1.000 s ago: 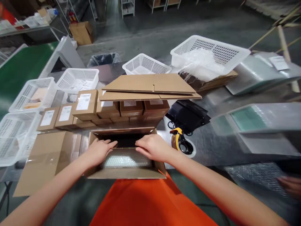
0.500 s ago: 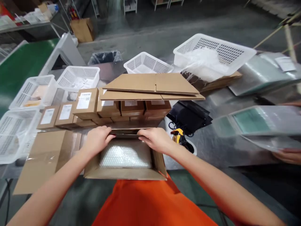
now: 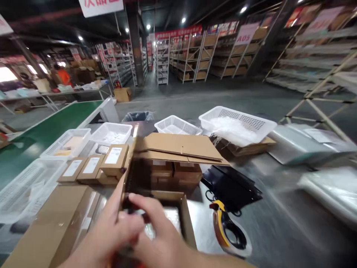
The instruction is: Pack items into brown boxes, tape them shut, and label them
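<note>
Holding a dark panel (image 3: pixel 138 173) in both hands (image 3: pixel 160 227) at an open carton (image 3: pixel 188 221)

Head view | person's left grip (image 3: pixel 113 223) and right grip (image 3: pixel 157 227) close together at edge of dark flat piece (image 3: pixel 138 175), held upright | open carton (image 3: pixel 188 219) below, shiny wrapping (image 3: pixel 173 217) inside | tape dispenser (image 3: pixel 220 225) on tabletop (image 3: pixel 281 219), near black pouches (image 3: pixel 231 186) | labelled boxes (image 3: pixel 113 160) left, flat cardboard (image 3: pixel 178 147) beyond carton

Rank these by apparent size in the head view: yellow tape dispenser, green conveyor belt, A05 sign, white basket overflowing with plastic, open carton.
1. Green conveyor belt
2. Overflowing white basket
3. Yellow tape dispenser
4. A05 sign
Unranked: open carton, because the right hand hides part of it.
</note>
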The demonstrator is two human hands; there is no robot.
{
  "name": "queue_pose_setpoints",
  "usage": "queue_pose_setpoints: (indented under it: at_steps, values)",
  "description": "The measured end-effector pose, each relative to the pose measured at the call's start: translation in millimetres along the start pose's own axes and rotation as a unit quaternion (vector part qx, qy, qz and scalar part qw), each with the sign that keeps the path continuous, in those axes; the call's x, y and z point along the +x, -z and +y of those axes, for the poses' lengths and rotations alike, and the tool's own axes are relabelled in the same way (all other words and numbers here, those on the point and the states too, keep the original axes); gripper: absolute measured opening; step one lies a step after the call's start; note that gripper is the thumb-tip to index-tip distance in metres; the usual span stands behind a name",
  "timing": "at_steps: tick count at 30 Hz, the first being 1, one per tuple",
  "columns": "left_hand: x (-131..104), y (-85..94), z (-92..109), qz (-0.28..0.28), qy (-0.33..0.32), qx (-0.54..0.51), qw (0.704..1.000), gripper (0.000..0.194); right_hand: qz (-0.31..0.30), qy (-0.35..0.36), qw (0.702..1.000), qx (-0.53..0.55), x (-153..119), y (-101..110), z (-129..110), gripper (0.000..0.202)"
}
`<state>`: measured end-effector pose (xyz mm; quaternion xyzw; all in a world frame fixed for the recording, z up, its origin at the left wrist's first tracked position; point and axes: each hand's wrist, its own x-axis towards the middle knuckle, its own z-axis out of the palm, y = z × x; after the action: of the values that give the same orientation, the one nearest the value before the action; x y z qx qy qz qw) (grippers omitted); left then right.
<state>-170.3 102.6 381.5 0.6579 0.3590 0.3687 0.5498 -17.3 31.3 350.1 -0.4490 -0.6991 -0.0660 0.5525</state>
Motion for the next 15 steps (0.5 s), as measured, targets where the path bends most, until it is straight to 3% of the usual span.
queue_pose_setpoints:
  at_steps: [3,5,8,9,12,14,15]
  values:
    - [-7.7,23.8,12.6,0.035,0.101,-0.005,0.994,0.075,-0.080,0.140,0.986,-0.048,-1.7,-16.8,-7.5,0.055]
    - [-6.7,47.8,22.8,0.035,0.088,0.052,0.994,0.057,-0.049,0.176,0.978,-0.102,10.5,-5.0,-7.2,0.044]
    - [-6.2,65.9,38.0,-0.057,0.016,0.199,0.978,0.037,0.001,0.188,0.945,-0.267,42.6,28.9,-4.9,0.046]
    - [-7.0,64.4,43.6,-0.096,-0.007,0.255,0.962,0.034,-0.045,0.185,0.936,-0.296,53.7,38.2,-4.3,0.042]
    - [-10.2,50.9,62.4,-0.197,-0.084,0.365,0.906,0.031,-0.294,0.151,0.904,-0.271,75.9,51.7,-0.2,0.020]
    - [-13.0,49.6,71.9,-0.181,-0.151,0.398,0.886,0.030,-0.382,0.109,0.883,-0.250,77.7,53.8,7.7,0.014]
    - [-15.1,54.0,73.5,-0.124,-0.189,0.404,0.886,0.030,-0.391,0.084,0.882,-0.250,75.4,55.2,13.5,0.014]
